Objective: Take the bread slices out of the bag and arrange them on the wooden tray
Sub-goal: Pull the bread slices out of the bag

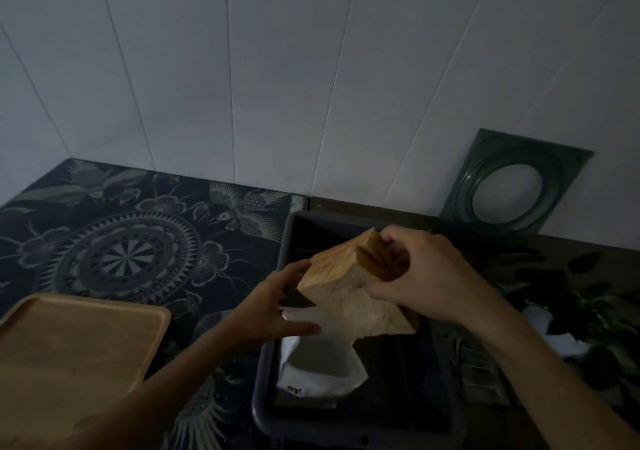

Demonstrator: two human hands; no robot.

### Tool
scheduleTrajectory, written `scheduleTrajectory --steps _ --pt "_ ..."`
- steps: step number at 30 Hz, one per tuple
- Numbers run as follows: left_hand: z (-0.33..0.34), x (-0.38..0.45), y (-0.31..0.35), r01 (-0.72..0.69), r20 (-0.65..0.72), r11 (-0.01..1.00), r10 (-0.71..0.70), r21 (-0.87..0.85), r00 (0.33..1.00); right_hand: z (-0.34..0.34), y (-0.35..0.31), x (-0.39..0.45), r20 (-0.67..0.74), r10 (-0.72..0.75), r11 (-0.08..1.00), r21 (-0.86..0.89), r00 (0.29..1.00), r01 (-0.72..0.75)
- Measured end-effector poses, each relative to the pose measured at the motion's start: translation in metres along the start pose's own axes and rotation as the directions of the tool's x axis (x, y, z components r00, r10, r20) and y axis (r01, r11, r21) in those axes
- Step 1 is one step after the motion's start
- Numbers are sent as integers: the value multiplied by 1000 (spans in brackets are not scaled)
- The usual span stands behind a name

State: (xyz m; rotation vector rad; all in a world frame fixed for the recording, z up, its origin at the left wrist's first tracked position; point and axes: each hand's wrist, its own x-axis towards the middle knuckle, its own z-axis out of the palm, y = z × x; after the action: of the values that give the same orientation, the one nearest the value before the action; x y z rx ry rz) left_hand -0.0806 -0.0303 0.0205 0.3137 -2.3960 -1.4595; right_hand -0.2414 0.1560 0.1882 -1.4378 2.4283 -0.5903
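Dim light throughout. Held up over the dark bin [273,345]: a block of bread slices [346,293], pressed together as a short loaf, pale tan on the cut face, darker brown on the crust along the top edge, tilted with one end raised toward the wall [311,68]. Clamped around the upper end of the bread: the right hand [426,276], fingers curled over the crust, thumb against the cut face. Against the left side of the bread and the plastic below it: the left hand [277,304], fingers spread and loosely bent; cannot tell whether gripping the plastic or only steadying it. Hanging from beneath the bread down into the bin: a whitish, crumpled bag [322,366], mouth upward, some dark print near its lower edge, too small to read. At the near left edge of the table [571,276]: a wooden tray [76,352], light brown, rounded corners, raised rim, bare. Under tray and bin: a dark cloth [138,241] with floral and circular patterns. Leaning against the wall at the far right edge: a dark green square frame [460,203] with a round opening.
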Motion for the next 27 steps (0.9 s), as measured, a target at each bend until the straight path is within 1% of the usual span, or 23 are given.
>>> scheduleTrajectory --steps 2,4,6,8,11,14,17,19,23,27 --pt "-8 4 20 -79 37 996 81 -51 996 -8 0 4 -1 -12 998 54 1000 12" --pt "-14 10 35 -114 51 974 126 -197 991 -16 -1 8 1 -24 993 118 1000 23" --pt "-17 14 49 -76 32 924 94 -374 995 -22 -2 13 -3 -34 982 188 999 34" --pt "-24 15 60 -39 -8 870 41 -491 999 -27 -2 18 -9 -41 965 261 999 42" --pt "-34 13 66 -43 -61 840 12 -541 998 -31 1 25 8 -55 924 380 998 48" --pt "-40 10 72 -34 -101 814 -31 -579 994 -28 4 35 41 -50 869 493 998 23" --pt "-47 2 73 -25 -155 809 -82 -588 985 -19 4 45 107 -54 809 587 993 -19" --pt "-54 -6 71 5 -168 790 -137 -614 976 -9 1 52 151 -44 765 641 988 -63" --pt "-69 -23 65 76 -182 723 -271 -687 945 17 -10 62 222 -45 695 707 974 -129" --pt "-90 -45 52 116 -160 693 -321 -711 934 46 -29 69 284 -42 641 743 958 -192"
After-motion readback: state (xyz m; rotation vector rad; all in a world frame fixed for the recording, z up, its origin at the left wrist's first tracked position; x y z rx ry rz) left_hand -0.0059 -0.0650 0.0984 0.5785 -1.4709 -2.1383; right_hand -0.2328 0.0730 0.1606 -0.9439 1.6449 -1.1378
